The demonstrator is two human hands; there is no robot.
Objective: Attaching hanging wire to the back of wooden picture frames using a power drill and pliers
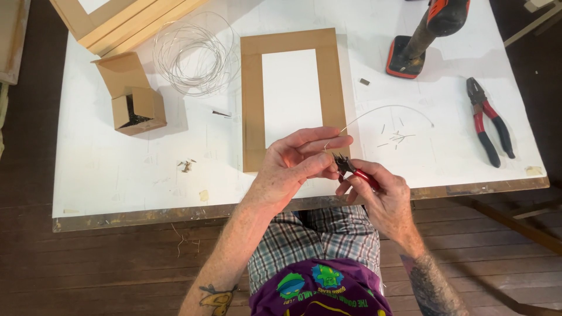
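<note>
My left hand point(295, 164) pinches the near end of a thin curved piece of wire point(391, 107) between thumb and fingers, just above the table's front edge. My right hand point(380, 196) grips small red-handled pliers point(354, 171), whose dark jaws meet the wire right at my left fingertips. The wire arcs away to the right over the white table top point(105, 169). A brown rectangular frame point(253, 99) lies flat just beyond my hands.
A coil of thin wire point(190, 55) and an open cardboard box point(133, 102) sit at the left. Larger red-and-black pliers point(489, 120) lie at the right, a cordless drill point(424, 35) stands at the back. Small wire offcuts point(398, 137) and screws point(187, 165) are scattered about. Wooden frames point(126, 20) are stacked at back left.
</note>
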